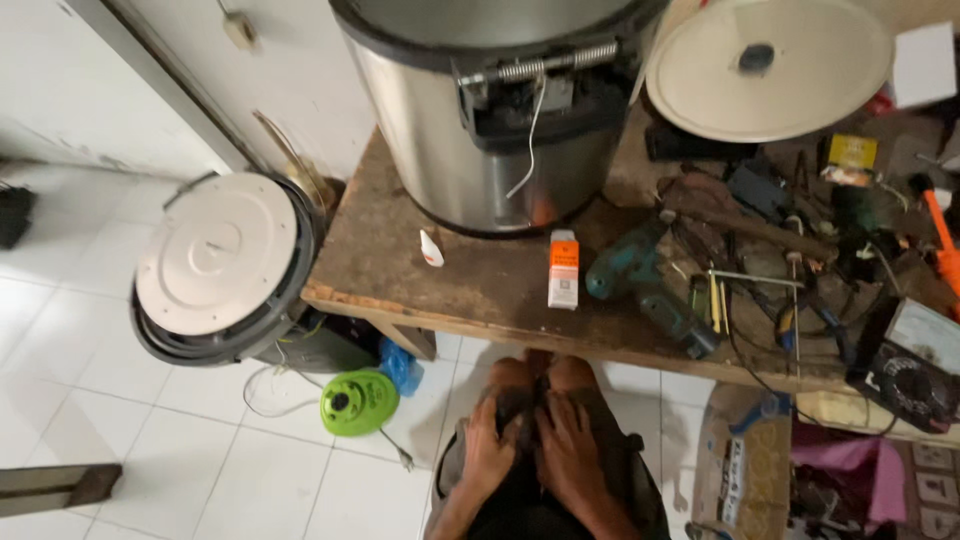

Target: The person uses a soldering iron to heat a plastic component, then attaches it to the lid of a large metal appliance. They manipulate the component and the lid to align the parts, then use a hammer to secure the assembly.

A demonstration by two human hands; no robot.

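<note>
My left hand (487, 447) and my right hand (568, 452) rest side by side on my lap below the front edge of a worn wooden workbench (380, 262). Both lie flat on dark cloth with fingers spread, and I see nothing held in either. On the bench stands a big stainless-steel cooker body (480, 120) with a spring hinge and a loose white wire. In front of it lie a small white glue bottle (431, 249), an orange-and-white box (564, 268) and a teal power drill (650, 285).
A round cream lid (770, 65) leans at the back right. Screwdrivers, cables and a multimeter (915, 370) clutter the right side. On the white tiled floor at the left stand a round appliance with a grey lid (215, 265) and a green round device (358, 402).
</note>
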